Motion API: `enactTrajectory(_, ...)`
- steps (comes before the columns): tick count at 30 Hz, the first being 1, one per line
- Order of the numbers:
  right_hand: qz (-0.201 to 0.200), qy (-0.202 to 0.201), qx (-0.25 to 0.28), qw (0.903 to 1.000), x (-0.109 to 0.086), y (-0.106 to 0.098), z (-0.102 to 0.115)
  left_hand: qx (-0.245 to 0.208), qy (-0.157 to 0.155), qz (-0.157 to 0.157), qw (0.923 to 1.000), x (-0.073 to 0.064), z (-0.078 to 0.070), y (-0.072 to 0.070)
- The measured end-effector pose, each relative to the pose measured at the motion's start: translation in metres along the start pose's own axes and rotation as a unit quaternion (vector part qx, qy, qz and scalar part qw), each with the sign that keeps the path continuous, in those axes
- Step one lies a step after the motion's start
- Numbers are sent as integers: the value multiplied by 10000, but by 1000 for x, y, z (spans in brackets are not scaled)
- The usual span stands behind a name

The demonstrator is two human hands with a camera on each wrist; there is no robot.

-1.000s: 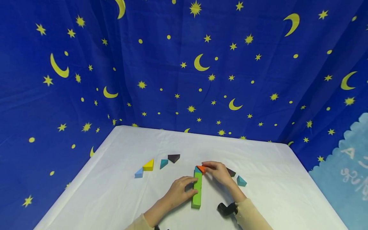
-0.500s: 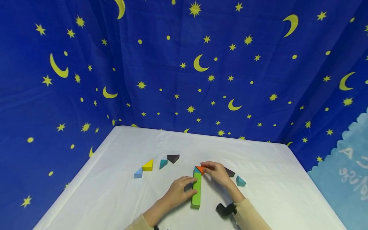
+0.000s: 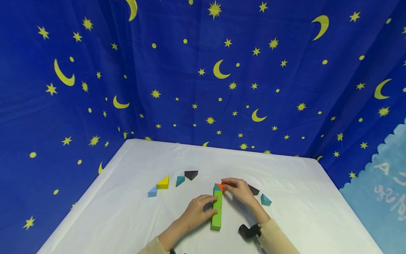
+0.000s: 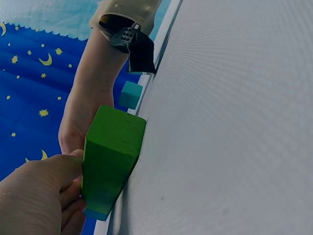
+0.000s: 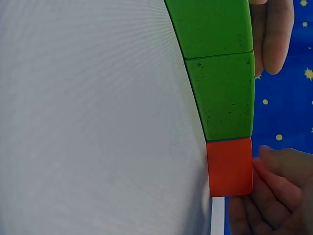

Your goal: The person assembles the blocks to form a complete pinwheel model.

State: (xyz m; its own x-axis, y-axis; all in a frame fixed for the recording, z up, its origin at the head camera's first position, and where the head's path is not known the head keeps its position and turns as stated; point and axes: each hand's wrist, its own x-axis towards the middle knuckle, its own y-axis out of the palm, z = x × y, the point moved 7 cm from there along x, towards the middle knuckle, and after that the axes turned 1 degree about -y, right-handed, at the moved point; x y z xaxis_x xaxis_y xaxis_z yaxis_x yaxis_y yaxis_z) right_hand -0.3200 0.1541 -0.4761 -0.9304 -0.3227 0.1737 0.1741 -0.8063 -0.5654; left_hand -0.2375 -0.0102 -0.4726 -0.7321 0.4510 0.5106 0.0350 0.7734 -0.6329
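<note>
Two green blocks (image 3: 216, 218) lie end to end in a row in front of me. At the far end a teal triangular block (image 3: 216, 188) meets an orange triangular block (image 3: 219, 186), slanted side to slanted side. My right hand (image 3: 240, 191) pinches the orange block at its right side. In the right wrist view, the orange face (image 5: 231, 167) sits flush against the end of the row. My left hand (image 3: 197, 211) rests its thumb and fingertips along the upper left edge of the green blocks, fingers relaxed and spread apart.
On the left lie a light blue triangle (image 3: 152, 191), a yellow triangle (image 3: 163, 182), a teal triangle (image 3: 180, 181) and a dark block (image 3: 191, 174). Right of my right hand are another dark block (image 3: 254, 190) and a teal triangle (image 3: 265, 200). A starry blue curtain (image 3: 177, 70) backs the white table (image 3: 127, 211).
My right hand has brought the orange block slightly left and nearer, closing the gap to the teal triangle and the green row. My left hand has stayed at the green blocks.
</note>
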Motion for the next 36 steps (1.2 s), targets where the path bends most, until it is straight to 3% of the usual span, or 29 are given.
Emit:
enactTrajectory(9,-985,190,264,9946,-18,-56,13,-115,-27,-30,9999,1,0,1)
enactTrajectory(17,-1412,511,-94,9886,-48,-97,4,-98,-77,-135,9998,0,3,-2)
enactTrajectory(19,-1533,646,-121,9860,-57,-104,11,-100,-100,-136,9998,-1,3,-2)
enactTrajectory(24,-1847,789,-286,9792,-71,-118,-2,-108,-133,-142,9998,-1,5,-3)
enactTrajectory(26,-1962,673,-333,9777,-73,-122,-17,-109,-139,-148,9997,-1,5,-4)
enactTrajectory(30,-2122,663,-379,9742,-83,-125,-27,-167,-188,-66,9997,0,4,-2)
enactTrajectory(36,-2009,969,-771,9718,-95,-121,-34,-153,-180,46,9997,-1,2,0)
